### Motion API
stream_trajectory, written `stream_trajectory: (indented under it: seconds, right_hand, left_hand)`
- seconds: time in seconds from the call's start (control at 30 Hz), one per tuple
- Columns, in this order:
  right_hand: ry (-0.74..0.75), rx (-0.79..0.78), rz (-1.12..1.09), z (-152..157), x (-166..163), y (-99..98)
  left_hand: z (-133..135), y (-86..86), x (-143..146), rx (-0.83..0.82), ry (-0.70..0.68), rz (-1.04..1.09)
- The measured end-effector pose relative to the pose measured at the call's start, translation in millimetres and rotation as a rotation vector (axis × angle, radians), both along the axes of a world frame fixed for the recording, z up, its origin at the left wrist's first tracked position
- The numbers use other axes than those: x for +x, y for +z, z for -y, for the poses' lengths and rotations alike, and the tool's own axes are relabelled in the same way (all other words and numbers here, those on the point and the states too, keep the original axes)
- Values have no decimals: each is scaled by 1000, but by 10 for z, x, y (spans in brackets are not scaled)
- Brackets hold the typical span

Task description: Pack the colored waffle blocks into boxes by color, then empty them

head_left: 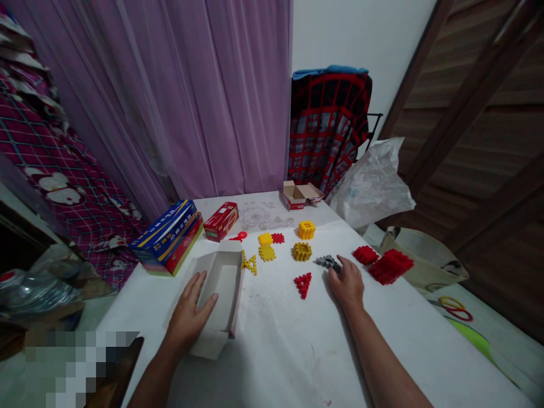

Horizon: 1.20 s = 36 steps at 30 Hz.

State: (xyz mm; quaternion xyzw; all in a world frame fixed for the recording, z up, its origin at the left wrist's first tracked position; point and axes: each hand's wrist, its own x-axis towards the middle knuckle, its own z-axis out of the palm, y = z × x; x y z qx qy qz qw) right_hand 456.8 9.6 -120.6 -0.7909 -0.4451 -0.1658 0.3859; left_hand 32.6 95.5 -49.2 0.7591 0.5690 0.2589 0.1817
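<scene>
My left hand (189, 314) lies along the left side of an open white-lined cardboard box (223, 292), fingers stretched out and thumb apart. The box lies with its open side up, and its near end flap (209, 345) is folded out. My right hand (347, 284) is closed at a grey toothed building block (326, 261), partly hidden by the fingers. Left of that hand is a red triangular block (303, 284). Farther away are a hollow yellow block (301, 251) and a yellow cube of blocks (306, 229). A yellow triangular block (249, 262) sits beside the box.
Flat yellow blocks (267, 253) and a red block (277, 238) lie mid-table. Stacked red blocks (391, 266) sit near the right edge. Blue (164, 232) and red (221, 221) boxes stand at the left; a small open box (293, 195) is at the back. A plastic bag (369, 184) borders the right.
</scene>
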Motion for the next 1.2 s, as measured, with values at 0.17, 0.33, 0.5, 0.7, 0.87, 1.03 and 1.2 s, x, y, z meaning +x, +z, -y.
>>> stream_trajectory:
  seconds: [0.17,0.33,0.5,0.7,0.87,1.03,1.2]
  right_hand:
    - [166,116,73,116,-278,51]
    - [435,136,81,69,-858,219]
    - [745,86,-59,-98,-1590,383]
    - [858,-9,-270,-258,-2000,404]
    - [816,-59,-341,-233,-1974,348]
    - [796,-77,-304,-161,-1908,305]
    - [716,-111,-215,-144,-1577,398]
  left_hand:
    - [15,-66,35,-14,-5,24]
    - [54,-97,119,-3,0,-52]
    - [111,-92,247,19,-10,-122]
    - [247,81,385,93,-35,-200]
    - [390,216,351,215,-493,-236]
    - [382,168,358,328,-551,-237]
    - [421,163,396,395,-465,-241]
